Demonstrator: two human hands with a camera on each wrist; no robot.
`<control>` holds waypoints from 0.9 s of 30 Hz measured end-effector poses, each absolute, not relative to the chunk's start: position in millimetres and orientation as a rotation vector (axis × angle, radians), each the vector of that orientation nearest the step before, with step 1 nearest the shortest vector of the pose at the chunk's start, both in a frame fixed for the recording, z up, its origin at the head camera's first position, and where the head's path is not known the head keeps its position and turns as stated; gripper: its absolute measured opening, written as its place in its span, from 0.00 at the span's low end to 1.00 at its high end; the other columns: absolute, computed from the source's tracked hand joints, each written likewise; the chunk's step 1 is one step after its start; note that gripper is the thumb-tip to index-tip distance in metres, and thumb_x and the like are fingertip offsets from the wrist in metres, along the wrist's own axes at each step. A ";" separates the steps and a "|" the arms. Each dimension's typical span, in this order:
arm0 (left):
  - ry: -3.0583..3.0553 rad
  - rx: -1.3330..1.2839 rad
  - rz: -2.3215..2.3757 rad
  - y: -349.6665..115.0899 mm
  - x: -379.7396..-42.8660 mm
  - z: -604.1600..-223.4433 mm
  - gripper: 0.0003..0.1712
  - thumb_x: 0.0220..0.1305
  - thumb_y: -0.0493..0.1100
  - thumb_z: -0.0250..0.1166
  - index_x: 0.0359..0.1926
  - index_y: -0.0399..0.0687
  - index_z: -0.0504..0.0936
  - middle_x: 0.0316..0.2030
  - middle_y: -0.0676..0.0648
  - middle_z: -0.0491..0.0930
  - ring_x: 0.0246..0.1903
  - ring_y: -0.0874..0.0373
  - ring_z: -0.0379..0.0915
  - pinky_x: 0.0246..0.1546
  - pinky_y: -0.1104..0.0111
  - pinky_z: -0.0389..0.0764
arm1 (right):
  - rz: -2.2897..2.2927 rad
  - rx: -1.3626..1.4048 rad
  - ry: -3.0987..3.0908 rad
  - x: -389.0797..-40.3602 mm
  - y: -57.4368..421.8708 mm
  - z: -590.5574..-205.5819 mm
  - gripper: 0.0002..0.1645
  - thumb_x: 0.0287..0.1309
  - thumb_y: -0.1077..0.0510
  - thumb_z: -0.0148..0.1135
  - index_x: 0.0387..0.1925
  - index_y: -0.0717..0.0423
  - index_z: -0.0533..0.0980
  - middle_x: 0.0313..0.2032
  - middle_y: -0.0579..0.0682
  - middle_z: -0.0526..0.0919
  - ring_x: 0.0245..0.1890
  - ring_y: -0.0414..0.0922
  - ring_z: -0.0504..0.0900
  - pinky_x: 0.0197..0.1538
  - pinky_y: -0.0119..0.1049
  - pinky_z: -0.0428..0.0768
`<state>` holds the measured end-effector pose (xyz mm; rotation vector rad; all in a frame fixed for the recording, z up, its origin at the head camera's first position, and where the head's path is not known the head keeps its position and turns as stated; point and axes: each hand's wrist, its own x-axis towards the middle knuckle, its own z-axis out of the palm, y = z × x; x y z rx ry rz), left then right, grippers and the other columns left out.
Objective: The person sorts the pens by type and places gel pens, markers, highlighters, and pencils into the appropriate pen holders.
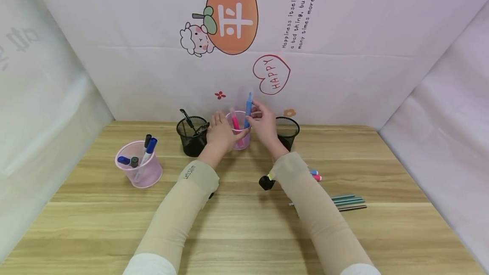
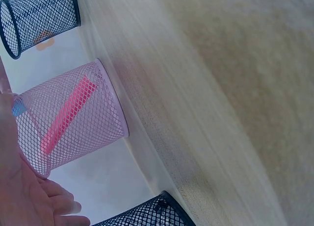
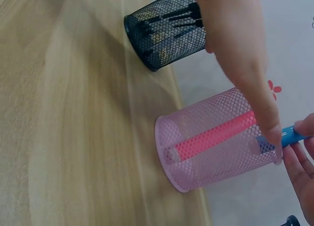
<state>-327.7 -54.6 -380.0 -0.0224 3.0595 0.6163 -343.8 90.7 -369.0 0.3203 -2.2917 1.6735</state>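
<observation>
Nearest to me lay two beige sleeves (image 1: 168, 224) of thin, wrinkled cloth, and they reached forward over the wooden table (image 1: 237, 245), which had a pale striped grain. At their ends, both hands were working at a pink mesh cup (image 3: 221, 164), round and standing upright near the white wall sheet (image 1: 153, 54).

The left hand (image 1: 221, 133) had its fingers extended and not gripping; its thumb lay against the rim of the cup. The right hand (image 1: 264, 124) pinched a blue marker (image 1: 248, 113), with thumb and fingers closed around it. This marker stood almost upright, its lower end inside the cup. A smooth pink marker (image 3: 216, 138) leaned inside too, and I could see it through the small holes of the mesh.

One black mesh cup (image 1: 193, 144) with dark pens stood just beside, on the left; another black cup (image 1: 288, 133) stood on the right. Further left, a second pink cup (image 1: 150, 176) held markers with blue and black caps. Thin pencils (image 1: 349, 200) lay beyond the right sleeve.
</observation>
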 end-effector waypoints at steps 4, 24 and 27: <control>3.063 -0.022 0.611 -54.4 -328.0 -380.3 0.72 0.62 0.82 0.53 0.80 0.30 0.38 0.80 0.31 0.39 0.79 0.38 0.34 0.75 0.48 0.51 | 1.603 0.316 -2.333 -343.4 90.9 -369.7 0.33 0.63 0.72 0.66 0.69 0.66 0.71 0.50 0.64 0.80 0.49 0.57 0.84 0.50 0.42 0.84; 3.061 -0.025 0.618 -55.3 -329.0 -382.6 0.71 0.61 0.82 0.54 0.80 0.33 0.38 0.80 0.33 0.39 0.79 0.39 0.35 0.76 0.49 0.50 | 1.426 0.498 -2.479 -333.0 100.8 -360.2 0.21 0.69 0.68 0.60 0.62 0.65 0.78 0.53 0.61 0.84 0.53 0.56 0.83 0.56 0.46 0.82; 3.060 -0.023 0.624 -55.2 -328.9 -382.3 0.71 0.62 0.81 0.54 0.80 0.33 0.37 0.80 0.33 0.39 0.79 0.39 0.35 0.76 0.49 0.50 | 1.422 0.510 -2.515 -329.9 104.1 -355.3 0.21 0.72 0.65 0.59 0.63 0.63 0.78 0.54 0.59 0.85 0.54 0.55 0.83 0.56 0.47 0.81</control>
